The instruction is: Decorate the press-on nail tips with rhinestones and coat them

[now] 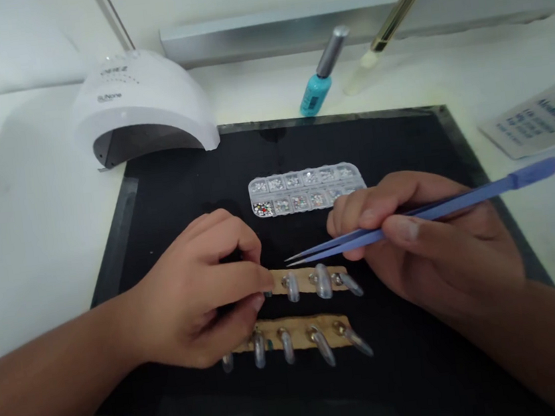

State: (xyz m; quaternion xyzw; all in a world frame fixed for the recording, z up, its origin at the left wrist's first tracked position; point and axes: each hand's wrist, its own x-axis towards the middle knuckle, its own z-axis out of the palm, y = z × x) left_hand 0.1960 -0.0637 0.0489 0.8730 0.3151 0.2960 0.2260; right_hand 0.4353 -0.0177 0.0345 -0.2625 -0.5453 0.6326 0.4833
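Observation:
My right hand (pixel 432 244) holds blue tweezers (pixel 457 202), their two thin tips slightly apart and pointing left, above the upper tan strip (pixel 306 279). Clear nail tips stand on that strip, one of them a wide nail tip (pixel 323 281). My left hand (pixel 211 285) is closed at the strip's left end, thumb and fingers pinched together; what lies between them is hidden. Below it, a second tan strip (pixel 299 332) carries several clear nail tips, its left part partly covered by my left hand. A clear case of small gems (pixel 307 190) lies behind both hands.
A black mat (pixel 194 177) lies under the strips and case. At its back left stands a white nail lamp (pixel 145 103). Behind the mat are a turquoise polish bottle (pixel 316 93) and a gold-capped bottle (pixel 400 14). An alcohol pads box (pixel 538 118) sits at the right.

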